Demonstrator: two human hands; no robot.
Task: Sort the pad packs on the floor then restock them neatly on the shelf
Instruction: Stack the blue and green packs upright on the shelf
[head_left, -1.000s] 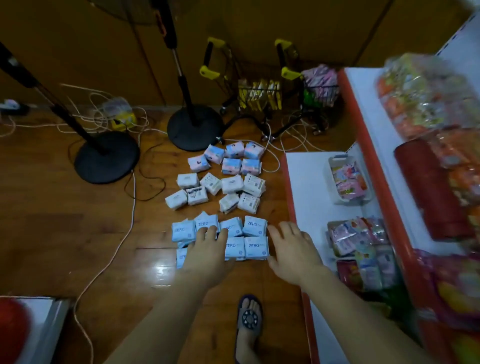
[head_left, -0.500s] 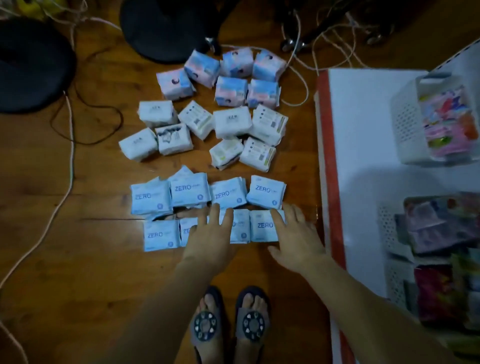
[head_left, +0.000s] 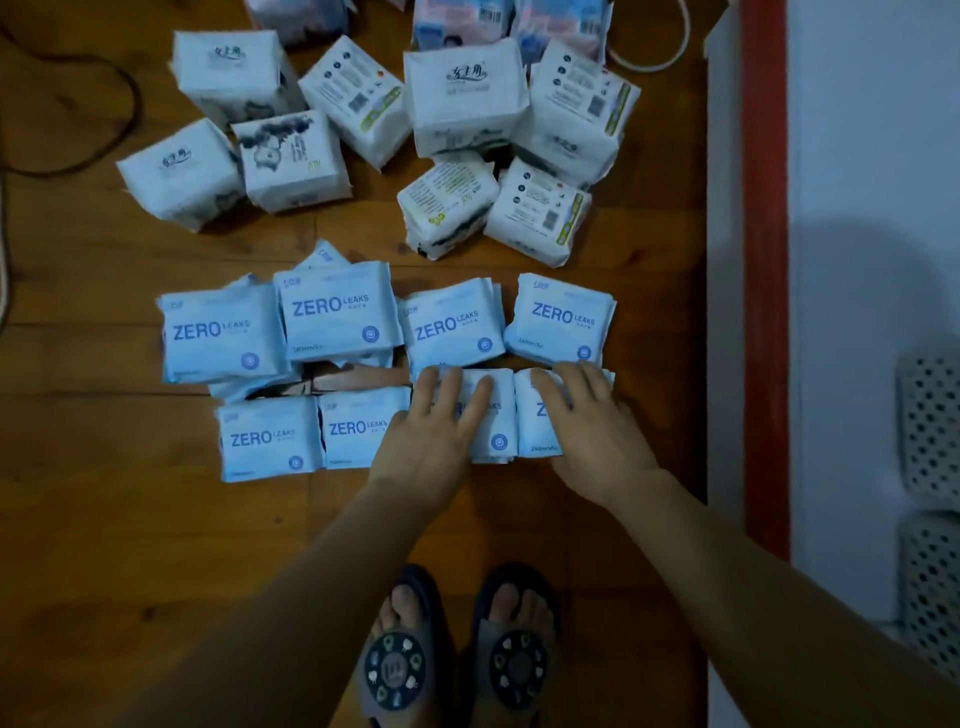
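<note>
- While both hands lie on the near row of blue packs (head_left: 363, 431) on the wooden floor (head_left: 104, 519), the left hand (head_left: 431, 436) rests flat on one pack, fingers straight.
- Right hand (head_left: 592, 431) covers the end pack, fingers loosely spread, thumb at its near edge.
- White packs (head_left: 462, 93) sit farther off.
- White shelf (head_left: 857, 208) with its red edge stands to the right.

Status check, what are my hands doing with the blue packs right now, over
Left hand flat on a light blue ZERO LEAKS pad pack, near row. Right hand on the neighbouring blue pack. Neither lifted. White packs lie beyond, nothing blocking.
</note>
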